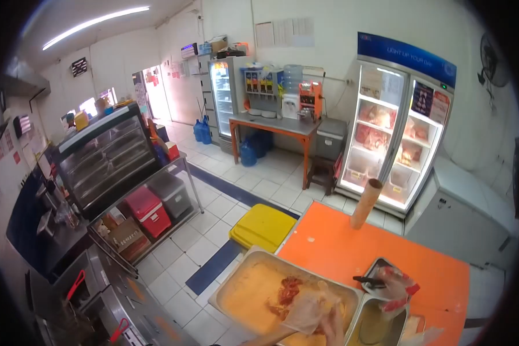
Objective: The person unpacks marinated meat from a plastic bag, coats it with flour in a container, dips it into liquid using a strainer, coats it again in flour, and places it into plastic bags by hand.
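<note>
A large metal tray [254,271] of yellow-orange powder lies at the table's near edge, with reddish meat pieces [288,290] on the powder. Over it my left hand [299,324] reaches in from the lower left, its fingers hidden by thin clear plastic [308,311]. Whether this plastic is a glove or a bag is hard to tell. My right hand [332,326] is beside it, fingers closed at the plastic's right side. Just right of the tray stands a metal pan [368,328] of cloudy yellowish liquid.
On the orange table [334,236] are a cardboard tube [365,205], a small tray with a black-handled tool [370,281], and a red-and-clear plastic packet [399,285]. A yellow-lidded bin [262,226] stands beyond the tray. Fryers with red handles [76,284] are at lower left; a lit display fridge [380,127] stands behind.
</note>
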A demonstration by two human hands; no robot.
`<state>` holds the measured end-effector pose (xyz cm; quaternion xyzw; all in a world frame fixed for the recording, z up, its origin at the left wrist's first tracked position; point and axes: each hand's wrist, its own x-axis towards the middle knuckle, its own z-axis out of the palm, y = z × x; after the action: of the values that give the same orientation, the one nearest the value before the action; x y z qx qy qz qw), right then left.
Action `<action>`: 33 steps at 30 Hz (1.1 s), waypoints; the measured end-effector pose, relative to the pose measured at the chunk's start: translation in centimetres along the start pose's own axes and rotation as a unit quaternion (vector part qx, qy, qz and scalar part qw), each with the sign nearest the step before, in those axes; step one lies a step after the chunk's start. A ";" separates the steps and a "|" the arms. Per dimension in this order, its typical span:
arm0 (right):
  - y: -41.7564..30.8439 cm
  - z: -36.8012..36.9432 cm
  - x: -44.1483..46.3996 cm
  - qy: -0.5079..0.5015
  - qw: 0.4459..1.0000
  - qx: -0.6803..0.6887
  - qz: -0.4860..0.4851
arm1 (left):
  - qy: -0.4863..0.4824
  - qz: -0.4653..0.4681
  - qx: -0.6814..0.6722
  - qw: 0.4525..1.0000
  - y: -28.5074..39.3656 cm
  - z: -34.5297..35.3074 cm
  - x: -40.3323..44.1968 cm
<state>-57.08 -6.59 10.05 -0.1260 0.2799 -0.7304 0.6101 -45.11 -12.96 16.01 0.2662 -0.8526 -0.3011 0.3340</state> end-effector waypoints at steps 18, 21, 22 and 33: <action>-1.5 0.0 -0.2 0.081 0.975 -0.192 -0.073 | -0.006 -0.050 -0.141 0.989 4.8 -2.1 -1.0; -3.4 -0.3 1.4 0.028 0.999 -0.028 -0.030 | -0.006 -0.211 -0.263 0.941 6.1 -3.6 -0.5; -3.6 -0.3 1.8 0.012 1.000 -0.010 -0.015 | -0.011 -0.187 -0.290 0.938 5.6 -3.5 -0.4; 0.2 3.4 2.7 0.040 0.987 -0.141 0.070 | -0.085 -0.179 -0.154 0.968 2.8 -4.3 -0.9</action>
<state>-55.75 -10.12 12.31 -0.1611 0.4123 -0.6441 0.6238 -42.10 -11.89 20.06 0.3331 -0.7597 -0.5051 0.2381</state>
